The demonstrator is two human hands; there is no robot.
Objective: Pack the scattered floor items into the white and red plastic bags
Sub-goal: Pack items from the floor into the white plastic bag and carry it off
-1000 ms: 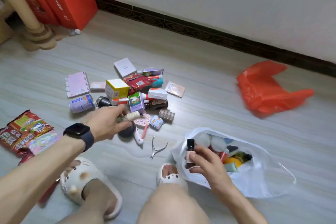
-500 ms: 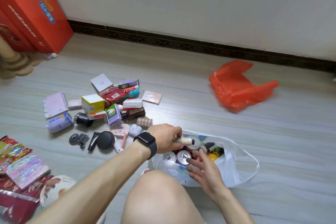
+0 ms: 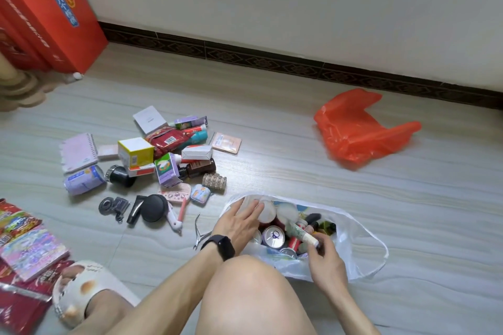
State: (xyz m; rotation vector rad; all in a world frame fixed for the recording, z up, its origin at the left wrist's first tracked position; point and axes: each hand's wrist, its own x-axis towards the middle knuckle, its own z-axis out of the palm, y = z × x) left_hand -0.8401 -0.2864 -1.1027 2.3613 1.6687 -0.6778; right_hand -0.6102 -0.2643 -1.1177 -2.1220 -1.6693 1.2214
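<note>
**Both hands at the white bag**

The person was low to the floor, and the white bag [image 3: 363, 231] lay open just beyond the raised knee, at the near right of the scene. The left hand [image 3: 239, 221] lay flat on the bag's far left edge, fingers straight and a little spread, holding nothing. A black watch [image 3: 221, 246] sat on that wrist. The right hand [image 3: 325, 258] was at the bag's near side. Its fingers were curled round the pale capped end of a small tube [image 3: 299, 234], which lay slanted over the things inside the bag's mouth. Just left of the tube, between the two hands, the tops of several cans [image 3: 273, 235] showed in the bag.

The red bag [image 3: 359, 130] lay crumpled on the floor, far and to the right near the wall, well apart from both hands. Left of the white bag the unpacked things lay in a loose heap: a yellow and white box [image 3: 135, 151], a purple carton [image 3: 166, 170], a brown bottle [image 3: 200, 168] and a pink notebook [image 3: 77, 152]. A pair of nippers [image 3: 200, 231] lay just beside the left wrist. Snack packets [image 3: 24, 239] lay at the near left edge.
</note>
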